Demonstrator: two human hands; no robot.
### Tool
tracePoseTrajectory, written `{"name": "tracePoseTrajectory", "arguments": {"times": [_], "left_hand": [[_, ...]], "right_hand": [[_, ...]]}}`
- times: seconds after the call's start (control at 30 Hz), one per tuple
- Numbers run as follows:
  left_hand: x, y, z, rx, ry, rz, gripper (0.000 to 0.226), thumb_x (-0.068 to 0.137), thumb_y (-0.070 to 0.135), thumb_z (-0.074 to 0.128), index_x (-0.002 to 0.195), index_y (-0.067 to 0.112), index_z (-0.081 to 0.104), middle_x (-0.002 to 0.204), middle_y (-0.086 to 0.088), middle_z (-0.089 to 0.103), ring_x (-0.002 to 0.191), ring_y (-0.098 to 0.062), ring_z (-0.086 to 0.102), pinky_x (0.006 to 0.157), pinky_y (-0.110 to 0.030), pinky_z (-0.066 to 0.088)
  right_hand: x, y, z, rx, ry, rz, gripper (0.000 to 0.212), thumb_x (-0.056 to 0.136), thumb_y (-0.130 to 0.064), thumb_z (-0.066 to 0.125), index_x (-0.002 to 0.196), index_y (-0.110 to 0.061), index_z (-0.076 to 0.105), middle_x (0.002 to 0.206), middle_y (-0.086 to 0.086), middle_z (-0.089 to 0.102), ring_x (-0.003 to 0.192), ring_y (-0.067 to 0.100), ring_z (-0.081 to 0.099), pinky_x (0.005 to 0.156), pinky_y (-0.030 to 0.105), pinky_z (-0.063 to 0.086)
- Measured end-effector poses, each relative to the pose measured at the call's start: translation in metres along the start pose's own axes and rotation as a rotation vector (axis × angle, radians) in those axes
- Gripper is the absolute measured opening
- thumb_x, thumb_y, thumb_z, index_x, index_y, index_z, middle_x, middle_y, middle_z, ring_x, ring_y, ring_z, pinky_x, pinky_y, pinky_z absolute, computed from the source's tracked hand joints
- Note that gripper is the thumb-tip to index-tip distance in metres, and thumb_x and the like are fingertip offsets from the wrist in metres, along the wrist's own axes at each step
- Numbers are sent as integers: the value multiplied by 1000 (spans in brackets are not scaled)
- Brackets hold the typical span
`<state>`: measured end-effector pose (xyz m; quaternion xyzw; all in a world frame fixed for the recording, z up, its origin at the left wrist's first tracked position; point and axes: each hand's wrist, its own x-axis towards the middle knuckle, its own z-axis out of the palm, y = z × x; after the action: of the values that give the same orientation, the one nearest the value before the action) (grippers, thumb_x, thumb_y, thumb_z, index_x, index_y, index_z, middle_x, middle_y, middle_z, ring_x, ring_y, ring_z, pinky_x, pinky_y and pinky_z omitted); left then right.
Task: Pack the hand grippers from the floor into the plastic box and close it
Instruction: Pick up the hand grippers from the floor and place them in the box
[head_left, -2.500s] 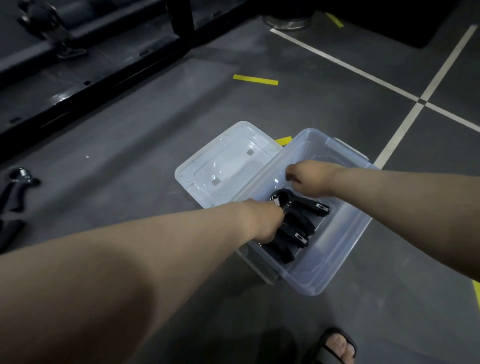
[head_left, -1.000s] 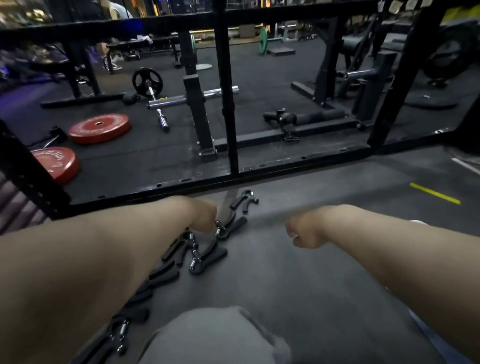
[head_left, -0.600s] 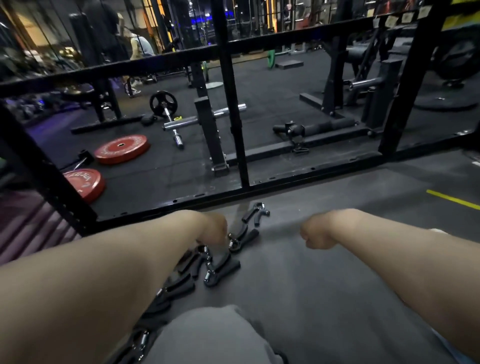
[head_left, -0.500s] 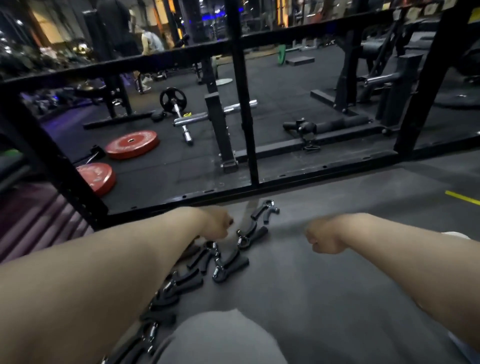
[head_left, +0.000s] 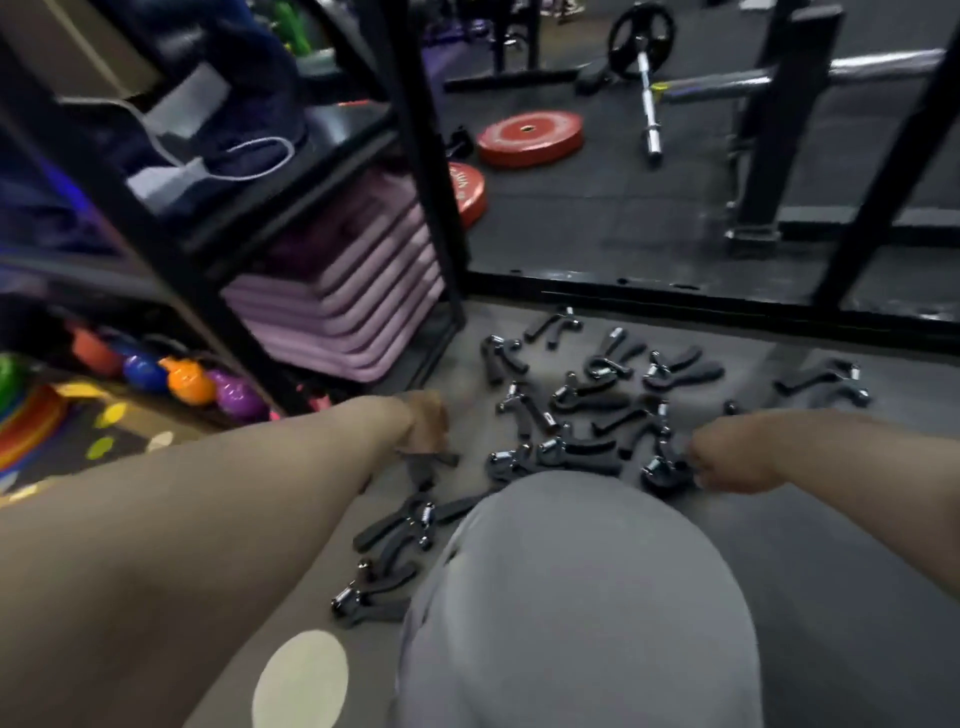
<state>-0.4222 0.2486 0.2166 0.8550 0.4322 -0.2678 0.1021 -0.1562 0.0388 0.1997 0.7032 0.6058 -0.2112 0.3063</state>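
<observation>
Several black hand grippers (head_left: 587, 395) with chrome springs lie scattered on the grey floor ahead of my knee. My left hand (head_left: 426, 426) reaches down at the left of the pile, its fingers curled round one hand gripper (head_left: 428, 467) whose handles stick out below the hand. At the right of the pile, my right hand (head_left: 727, 457) has its curled fingers on another hand gripper (head_left: 662, 470) at the spring end. The plastic box is out of view.
My knee in grey trousers (head_left: 571, 597) hides the near floor. A black storage rack (head_left: 415, 156) with pink mats (head_left: 353, 312) and coloured weights (head_left: 187, 382) stands left. A black floor rail (head_left: 675, 299) runs behind the pile, with red plates (head_left: 530, 137) beyond.
The view has swung from the box to the pile on the floor. Both hands have dropped from above the floor onto the grippers, each now closed on one.
</observation>
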Motion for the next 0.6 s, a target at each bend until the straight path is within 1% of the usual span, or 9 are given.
{"name": "tracePoseTrajectory", "arguments": {"times": [0.07, 0.13, 0.2, 0.27, 0.33, 0.4, 0.47, 0.53, 0.6], "left_hand": [[-7, -34, 2, -67, -36, -30, 27, 94, 21, 54, 106, 2, 69, 112, -16, 70, 95, -30, 66, 81, -30, 53], [-1, -73, 23, -115, -44, -107, 22, 89, 15, 52, 90, 0, 68, 94, -18, 69, 79, -29, 65, 75, -31, 56], [4, -91, 44, -148, -47, -117, 22, 88, 15, 53, 82, 1, 68, 83, -17, 68, 77, -30, 66, 76, -39, 58], [9, -101, 71, -148, -72, -134, 25, 89, 19, 56, 100, 2, 70, 98, -13, 71, 85, -24, 65, 79, -33, 53], [14, -107, 104, -148, -100, -146, 35, 92, 28, 56, 117, 7, 68, 117, -8, 68, 106, -26, 64, 90, -30, 50], [20, -107, 132, -128, -133, -136, 41, 89, 39, 50, 113, 11, 68, 119, -8, 68, 110, -28, 63, 94, -32, 51], [26, -114, 158, -150, -122, -145, 39, 84, 40, 49, 102, 12, 69, 109, -8, 70, 102, -28, 65, 89, -35, 53], [32, -123, 183, -196, -110, -175, 34, 88, 35, 52, 109, 14, 68, 111, -5, 69, 104, -25, 63, 90, -33, 51], [35, -130, 201, -252, -116, -214, 39, 89, 35, 55, 120, 13, 63, 120, -6, 65, 111, -25, 59, 93, -32, 47]], "right_hand": [[14, -25, -28, -19, 25, -18, 30, 94, -31, 44, 118, -19, 58, 125, 5, 61, 113, 25, 59, 83, 28, 44], [33, -49, -50, -11, 61, -59, 29, 94, -30, 44, 116, -19, 59, 125, 4, 62, 112, 24, 60, 88, 27, 46], [48, -70, -64, 5, 103, -105, 31, 95, -29, 43, 117, -15, 59, 125, 5, 62, 113, 24, 59, 85, 26, 44], [75, -96, -71, 23, 109, -163, 31, 95, -29, 44, 117, -14, 59, 125, 6, 61, 113, 24, 59, 85, 26, 44], [102, -125, -67, 63, 103, -222, 31, 94, -31, 47, 117, -14, 58, 124, 7, 61, 112, 26, 59, 87, 29, 45], [129, -156, -55, 110, 123, -275, 31, 94, -34, 48, 116, -14, 57, 123, 9, 61, 111, 28, 59, 88, 32, 47], [150, -188, -41, 161, 133, -320, 34, 92, -38, 50, 117, -16, 56, 123, 10, 61, 112, 29, 60, 90, 35, 49], [165, -220, -31, 204, 117, -377, 35, 92, -39, 52, 119, -17, 53, 125, 11, 59, 115, 30, 59, 92, 36, 48], [178, -248, -20, 234, 75, -427, 36, 92, -37, 52, 121, -16, 49, 126, 12, 55, 117, 32, 56, 94, 39, 46]]}}
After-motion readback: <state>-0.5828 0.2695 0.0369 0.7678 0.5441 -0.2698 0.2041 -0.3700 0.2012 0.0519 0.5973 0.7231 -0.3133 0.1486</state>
